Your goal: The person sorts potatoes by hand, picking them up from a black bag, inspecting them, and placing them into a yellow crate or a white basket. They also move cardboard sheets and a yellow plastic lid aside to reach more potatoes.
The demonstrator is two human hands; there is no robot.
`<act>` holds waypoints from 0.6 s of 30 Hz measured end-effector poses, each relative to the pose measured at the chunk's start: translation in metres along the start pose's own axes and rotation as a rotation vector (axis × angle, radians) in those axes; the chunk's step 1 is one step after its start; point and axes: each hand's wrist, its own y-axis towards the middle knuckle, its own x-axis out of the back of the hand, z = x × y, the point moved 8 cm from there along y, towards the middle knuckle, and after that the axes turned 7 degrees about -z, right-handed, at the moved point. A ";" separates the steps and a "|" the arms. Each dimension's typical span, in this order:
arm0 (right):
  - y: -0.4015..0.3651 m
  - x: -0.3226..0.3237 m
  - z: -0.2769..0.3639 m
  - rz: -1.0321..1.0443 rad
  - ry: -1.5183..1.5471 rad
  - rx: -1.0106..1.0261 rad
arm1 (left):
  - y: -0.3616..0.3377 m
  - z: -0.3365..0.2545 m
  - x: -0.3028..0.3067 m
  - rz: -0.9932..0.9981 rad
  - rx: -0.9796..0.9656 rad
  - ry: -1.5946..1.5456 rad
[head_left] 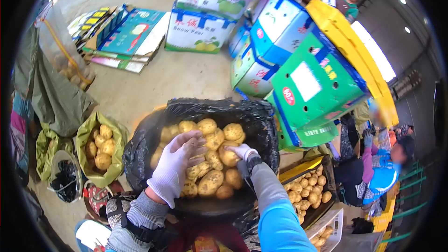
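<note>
Several potatoes (210,182) lie in a basin lined with black plastic (200,108) right in front of me. My left hand (173,164), in a white glove, is over the left part of the potatoes with its fingers apart and nothing in them. At the right side of the pile, my right hand (244,153), also gloved, has its fingers on a potato (228,155). Part of that hand's fingers is hidden behind the potato and the wrist.
A green bag of potatoes (103,165) stands at the left. Stacked fruit cartons (298,88) rise at the right, above a crate of potatoes (305,191). Flattened cardboard (133,32) lies beyond. A co-worker (378,172) sits at the far right.
</note>
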 end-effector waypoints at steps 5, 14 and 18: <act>-0.173 0.059 0.133 0.077 0.278 0.499 | 0.004 0.042 -0.007 -0.061 0.011 0.125; -0.258 0.105 0.123 -0.534 0.575 0.644 | 0.018 0.080 -0.042 0.284 0.076 -0.364; -0.291 0.034 0.121 0.561 1.243 0.175 | 0.021 0.070 -0.048 0.231 -0.060 -0.383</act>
